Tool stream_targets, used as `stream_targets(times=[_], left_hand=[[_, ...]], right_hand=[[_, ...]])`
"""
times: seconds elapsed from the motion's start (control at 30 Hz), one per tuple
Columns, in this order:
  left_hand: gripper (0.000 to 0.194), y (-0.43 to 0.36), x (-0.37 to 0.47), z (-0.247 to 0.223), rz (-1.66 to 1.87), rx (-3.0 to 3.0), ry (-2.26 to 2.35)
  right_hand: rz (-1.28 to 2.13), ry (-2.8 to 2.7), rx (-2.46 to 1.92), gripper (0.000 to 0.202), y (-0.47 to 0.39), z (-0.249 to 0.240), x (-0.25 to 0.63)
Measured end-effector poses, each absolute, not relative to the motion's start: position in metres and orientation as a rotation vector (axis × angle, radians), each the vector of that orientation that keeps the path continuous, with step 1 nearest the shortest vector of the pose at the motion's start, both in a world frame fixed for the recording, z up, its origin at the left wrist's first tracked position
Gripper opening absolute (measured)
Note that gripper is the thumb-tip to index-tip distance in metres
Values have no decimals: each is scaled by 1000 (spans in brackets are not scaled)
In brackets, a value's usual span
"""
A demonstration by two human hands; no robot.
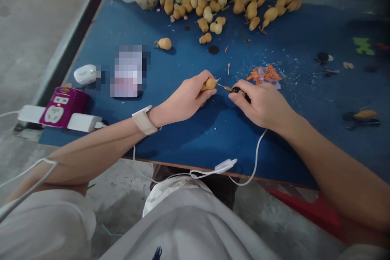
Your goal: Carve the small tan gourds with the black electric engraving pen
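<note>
Here we are over the blue table (170,130), and the two hands are apart from each other, each gripping something. The left hand (189,96) has a small gourd (211,84) pinched between thumb and fingers, its narrow end poking out toward the right hand (266,101). That right hand is wrapped around a dark hand tool (236,89), its thin metal tip right up at the gourd; whether they touch, I can't tell from here!

The gourd looks light, dry and stiff, probably a hollow shell with a smooth skin that could slip or crack if squeezed hard. Best hold, I'd say, is round the fat bulb, as the left hand has it, fingertips kept behind the tip; the stem end looks the fragile part.

Now for the lettering: faint grey marks on the white mouse (85,74), off beyond the left wrist, too small to read. The purple power adapter (65,107) nearer that forearm gives us no legible word. A dark emblem (157,252) sits on the shirt (189,223) below both hands, cut off by the edge, no brand readable.
</note>
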State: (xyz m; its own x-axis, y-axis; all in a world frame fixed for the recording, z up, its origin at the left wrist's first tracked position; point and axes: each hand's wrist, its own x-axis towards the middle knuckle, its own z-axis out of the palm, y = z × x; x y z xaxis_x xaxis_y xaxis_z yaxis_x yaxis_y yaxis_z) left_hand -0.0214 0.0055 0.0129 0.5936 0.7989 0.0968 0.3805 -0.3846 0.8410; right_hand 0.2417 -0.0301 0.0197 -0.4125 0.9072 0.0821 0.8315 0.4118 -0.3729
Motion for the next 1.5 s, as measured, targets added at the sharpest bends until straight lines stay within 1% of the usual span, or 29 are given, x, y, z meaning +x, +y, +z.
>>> stream_targets(times=[1.5], left_hand=[[29, 3, -16, 13, 647, 2066, 1043]], right_hand=[[407, -2385, -1536, 35, -31, 22, 239]])
